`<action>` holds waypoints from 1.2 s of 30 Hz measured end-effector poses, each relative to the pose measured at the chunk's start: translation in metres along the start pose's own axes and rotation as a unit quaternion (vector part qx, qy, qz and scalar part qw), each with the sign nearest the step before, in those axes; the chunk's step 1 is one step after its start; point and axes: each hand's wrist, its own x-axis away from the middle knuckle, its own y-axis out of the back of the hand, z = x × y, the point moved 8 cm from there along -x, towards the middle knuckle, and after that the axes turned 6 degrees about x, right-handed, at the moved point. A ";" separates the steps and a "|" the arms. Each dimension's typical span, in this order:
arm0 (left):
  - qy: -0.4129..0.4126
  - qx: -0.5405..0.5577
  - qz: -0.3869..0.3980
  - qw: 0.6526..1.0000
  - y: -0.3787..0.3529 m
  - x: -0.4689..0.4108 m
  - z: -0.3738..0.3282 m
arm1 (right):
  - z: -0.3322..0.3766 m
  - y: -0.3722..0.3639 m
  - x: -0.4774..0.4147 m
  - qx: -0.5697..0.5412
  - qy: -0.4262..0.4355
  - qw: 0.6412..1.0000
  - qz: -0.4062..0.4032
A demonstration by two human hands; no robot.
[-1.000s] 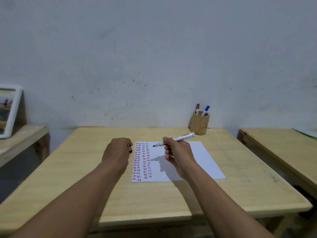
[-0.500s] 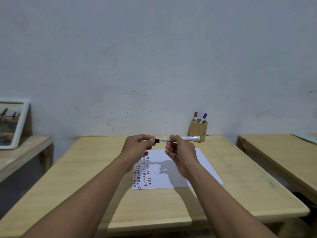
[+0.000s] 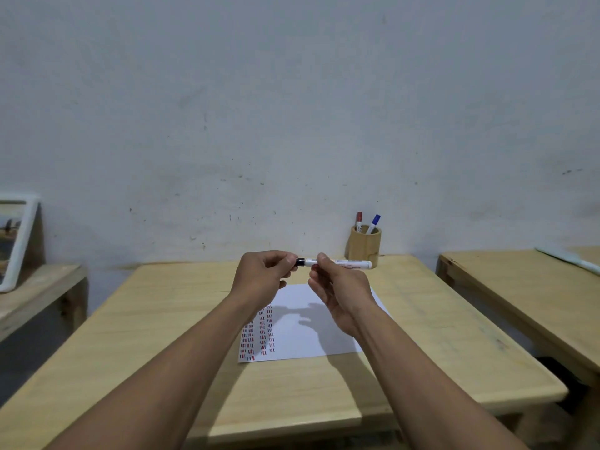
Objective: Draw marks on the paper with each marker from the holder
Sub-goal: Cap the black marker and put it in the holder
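My right hand [image 3: 337, 287] grips a white marker [image 3: 352, 264] by its barrel, level above the paper, with its tip end pointing left. My left hand [image 3: 263, 279] pinches the black cap [image 3: 300, 262], which sits on the marker's tip. The white paper [image 3: 311, 332] lies on the wooden table [image 3: 162, 336] under both hands, with columns of short red, blue and black marks [image 3: 259, 332] along its left side. A wooden holder [image 3: 364, 246] stands at the table's back edge, holding a red-capped marker [image 3: 358, 219] and a blue-capped marker [image 3: 374, 222].
A second wooden table [image 3: 526, 287] stands to the right with a pale flat object [image 3: 571, 259] on it. A lower wooden shelf [image 3: 35, 293] at the left carries a white-framed picture [image 3: 16, 238]. A grey wall runs behind.
Both hands rose off the paper. My left hand came across from the sheet's left side and pushed the black cap onto the marker's tip.
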 end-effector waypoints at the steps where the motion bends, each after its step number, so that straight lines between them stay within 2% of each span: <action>1: -0.020 -0.022 -0.009 1.000 -0.002 0.000 -0.004 | 0.000 0.000 -0.002 -0.025 -0.006 1.000 -0.016; 5: -0.094 -0.108 -0.072 0.987 -0.011 0.003 -0.027 | 0.011 0.009 -0.009 -0.014 0.063 0.993 -0.102; 9: -0.145 -0.139 -0.092 0.975 -0.024 0.000 -0.050 | 0.037 0.004 0.001 0.191 0.125 0.970 -0.085; 13: -0.166 -0.155 -0.082 0.970 -0.043 -0.016 -0.068 | 0.063 0.008 0.001 0.378 0.193 0.902 -0.076; 18: -0.173 -0.143 -0.052 0.973 -0.080 -0.044 -0.081 | 0.097 0.028 -0.024 0.503 0.250 0.822 -0.098; 20: -0.158 -0.121 -0.050 0.979 -0.094 -0.059 -0.075 | 0.113 0.039 -0.040 0.513 0.259 0.811 -0.112; 23: -0.111 -0.098 -0.048 0.988 -0.114 -0.086 -0.048 | 0.136 0.057 -0.070 0.494 0.251 0.822 -0.129; 27: -0.058 -0.146 -0.025 0.987 -0.144 -0.118 0.003 | 0.164 0.074 -0.109 0.484 0.264 0.821 -0.150; 30: -0.020 -0.175 0.025 0.984 -0.171 -0.138 0.035 | 0.181 0.088 -0.133 0.470 0.281 0.819 -0.170; 33: -0.003 -0.203 0.073 0.976 -0.197 -0.150 0.051 | 0.184 0.095 -0.153 0.468 0.291 0.817 -0.173; 36: -0.006 -0.230 0.080 0.970 -0.211 -0.159 0.065 | 0.172 0.101 -0.171 0.479 0.287 0.812 -0.170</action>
